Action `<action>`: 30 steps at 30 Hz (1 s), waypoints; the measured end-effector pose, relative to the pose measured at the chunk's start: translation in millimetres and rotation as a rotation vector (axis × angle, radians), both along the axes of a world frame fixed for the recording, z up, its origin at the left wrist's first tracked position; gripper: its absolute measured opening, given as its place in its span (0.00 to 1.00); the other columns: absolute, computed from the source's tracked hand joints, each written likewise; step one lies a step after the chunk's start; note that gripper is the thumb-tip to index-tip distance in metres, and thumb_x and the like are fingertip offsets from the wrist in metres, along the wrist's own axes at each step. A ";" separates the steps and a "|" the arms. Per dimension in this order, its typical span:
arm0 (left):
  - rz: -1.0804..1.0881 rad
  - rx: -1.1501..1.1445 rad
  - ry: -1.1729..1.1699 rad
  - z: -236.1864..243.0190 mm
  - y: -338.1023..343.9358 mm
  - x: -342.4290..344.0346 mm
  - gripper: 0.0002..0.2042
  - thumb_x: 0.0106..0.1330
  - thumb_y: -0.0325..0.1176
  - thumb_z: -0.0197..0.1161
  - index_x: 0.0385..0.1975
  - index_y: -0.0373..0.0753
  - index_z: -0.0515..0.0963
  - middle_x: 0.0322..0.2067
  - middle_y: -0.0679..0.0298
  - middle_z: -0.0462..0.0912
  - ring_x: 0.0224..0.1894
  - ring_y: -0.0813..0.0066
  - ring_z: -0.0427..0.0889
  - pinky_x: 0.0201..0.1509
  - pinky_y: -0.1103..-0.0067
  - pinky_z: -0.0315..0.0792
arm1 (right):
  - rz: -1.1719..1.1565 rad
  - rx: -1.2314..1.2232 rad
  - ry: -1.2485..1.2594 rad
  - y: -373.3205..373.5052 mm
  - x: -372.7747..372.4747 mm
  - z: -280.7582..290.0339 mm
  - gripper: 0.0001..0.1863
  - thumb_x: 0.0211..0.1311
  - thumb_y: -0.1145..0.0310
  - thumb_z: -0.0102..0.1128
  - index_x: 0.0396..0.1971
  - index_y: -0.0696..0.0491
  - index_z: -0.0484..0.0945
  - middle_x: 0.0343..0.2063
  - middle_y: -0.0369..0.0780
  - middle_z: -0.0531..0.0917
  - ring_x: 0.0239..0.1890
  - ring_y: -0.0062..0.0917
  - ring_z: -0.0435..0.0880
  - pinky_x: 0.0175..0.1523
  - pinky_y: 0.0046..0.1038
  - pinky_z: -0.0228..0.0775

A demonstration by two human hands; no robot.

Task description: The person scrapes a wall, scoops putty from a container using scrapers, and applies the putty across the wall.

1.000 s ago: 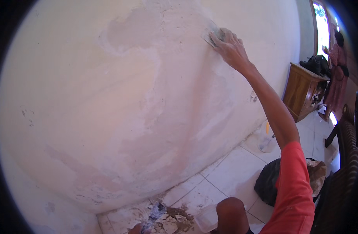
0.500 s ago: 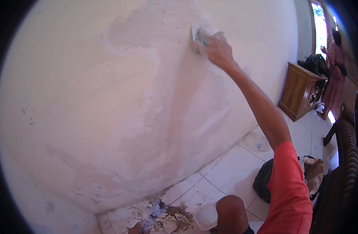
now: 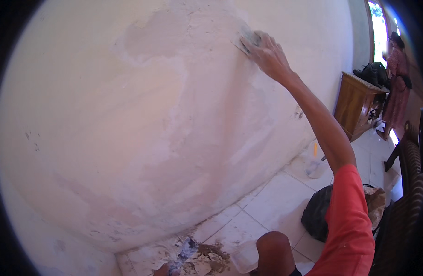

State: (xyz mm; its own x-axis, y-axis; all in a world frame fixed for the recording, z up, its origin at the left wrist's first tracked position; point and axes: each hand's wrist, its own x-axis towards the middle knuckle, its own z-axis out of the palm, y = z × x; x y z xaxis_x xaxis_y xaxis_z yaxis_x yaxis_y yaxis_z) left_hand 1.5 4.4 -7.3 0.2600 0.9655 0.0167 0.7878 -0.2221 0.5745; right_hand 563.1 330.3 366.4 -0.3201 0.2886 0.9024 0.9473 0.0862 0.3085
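Observation:
My right hand [image 3: 271, 59] grips a pale greenish flat tool [image 3: 246, 40], pressed to the upper part of the patchy cream wall [image 3: 96, 106], where grey-pink patches and cracks show. Its fingers bend over the tool, whose exact kind I cannot make out. Low at the bottom edge, my left hand [image 3: 160, 270] holds a plaster-smeared scraper [image 3: 186, 250] above crumbled debris [image 3: 211, 257] on the tiled floor. My bare knee [image 3: 273, 253] is beside a translucent plastic tray [image 3: 243, 255].
A dark bag [image 3: 315, 214], a brown paper sack [image 3: 376, 202] and a translucent container [image 3: 314, 161] lie right. Beyond stand a wooden cabinet [image 3: 352, 106] with black bags [image 3: 372, 76], dark carved furniture [image 3: 411, 161] and another person [image 3: 395, 92] by a bright window [image 3: 378, 30].
My right hand with its tool moved left across the wall, then back right to about where it started. My left hand has barely moved. The other person's head has shifted slightly.

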 end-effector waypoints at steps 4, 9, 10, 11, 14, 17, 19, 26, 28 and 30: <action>-0.036 -0.005 -0.008 8.2 -2.6 3.4 0.13 0.66 0.31 0.60 0.49 0.37 0.77 0.46 0.49 0.81 0.48 0.48 0.79 0.51 0.63 0.74 | -0.173 -0.207 0.152 -28.3 25.9 -40.4 0.30 0.62 0.57 0.64 0.65 0.37 0.71 0.59 0.46 0.71 0.59 0.37 0.72 0.59 0.37 0.66; -0.049 -0.003 0.047 -0.3 0.0 1.1 0.13 0.67 0.32 0.60 0.50 0.36 0.77 0.47 0.49 0.81 0.48 0.48 0.79 0.52 0.62 0.74 | 0.272 -0.322 0.692 -18.4 37.3 13.7 0.29 0.62 0.48 0.62 0.62 0.43 0.75 0.47 0.48 0.80 0.56 0.34 0.75 0.57 0.33 0.68; -0.066 0.033 0.028 0.8 1.1 2.3 0.14 0.67 0.32 0.60 0.50 0.36 0.77 0.47 0.48 0.81 0.48 0.48 0.79 0.51 0.62 0.74 | 0.507 -0.288 0.800 -9.1 32.1 26.8 0.30 0.62 0.46 0.61 0.61 0.44 0.76 0.43 0.48 0.82 0.54 0.34 0.76 0.56 0.32 0.68; -0.084 0.070 0.008 1.6 1.9 2.8 0.14 0.67 0.32 0.60 0.50 0.36 0.77 0.47 0.48 0.81 0.48 0.48 0.79 0.51 0.62 0.74 | 0.501 -0.289 0.799 -1.8 26.7 35.9 0.30 0.62 0.46 0.61 0.61 0.44 0.76 0.43 0.48 0.82 0.54 0.34 0.76 0.56 0.32 0.68; -0.064 0.074 0.043 2.0 1.8 2.5 0.14 0.66 0.32 0.60 0.50 0.36 0.77 0.46 0.48 0.81 0.47 0.47 0.79 0.51 0.62 0.74 | 0.242 -0.203 0.570 7.2 -1.5 44.5 0.33 0.59 0.39 0.57 0.62 0.36 0.74 0.44 0.52 0.79 0.50 0.43 0.78 0.52 0.39 0.72; -0.046 0.013 -0.059 28.8 0.0 11.7 0.14 0.67 0.33 0.60 0.49 0.36 0.77 0.46 0.48 0.81 0.46 0.47 0.80 0.51 0.63 0.74 | 0.011 -0.184 0.294 -12.6 -31.3 -2.8 0.30 0.60 0.43 0.59 0.62 0.36 0.74 0.47 0.53 0.77 0.50 0.45 0.76 0.52 0.40 0.73; -0.026 -0.016 -0.018 20.2 -1.4 5.5 0.14 0.67 0.33 0.60 0.49 0.36 0.77 0.46 0.48 0.82 0.47 0.47 0.80 0.51 0.63 0.74 | 0.028 -0.187 0.188 -21.4 -23.2 -45.9 0.30 0.61 0.46 0.60 0.63 0.35 0.72 0.49 0.52 0.75 0.52 0.45 0.75 0.52 0.41 0.72; 0.011 -0.039 0.033 8.3 1.2 5.3 0.15 0.66 0.36 0.61 0.50 0.36 0.77 0.47 0.47 0.81 0.48 0.46 0.80 0.51 0.63 0.74 | -0.032 -0.224 0.505 -34.6 22.9 -19.8 0.30 0.62 0.46 0.60 0.64 0.38 0.72 0.46 0.50 0.78 0.51 0.38 0.77 0.56 0.35 0.70; 0.005 -0.063 0.014 13.0 1.6 7.3 0.16 0.66 0.36 0.61 0.51 0.36 0.77 0.47 0.47 0.81 0.48 0.46 0.80 0.52 0.62 0.74 | 0.207 -0.224 0.448 -16.4 36.3 18.6 0.32 0.63 0.44 0.59 0.65 0.39 0.72 0.46 0.50 0.79 0.51 0.37 0.77 0.57 0.34 0.69; 0.011 -0.082 -0.006 22.4 4.5 11.4 0.17 0.66 0.36 0.61 0.52 0.36 0.76 0.47 0.46 0.81 0.49 0.45 0.79 0.52 0.62 0.74 | 0.255 -0.266 0.494 -1.6 28.1 40.6 0.33 0.63 0.43 0.59 0.65 0.40 0.71 0.45 0.50 0.80 0.52 0.38 0.77 0.58 0.34 0.69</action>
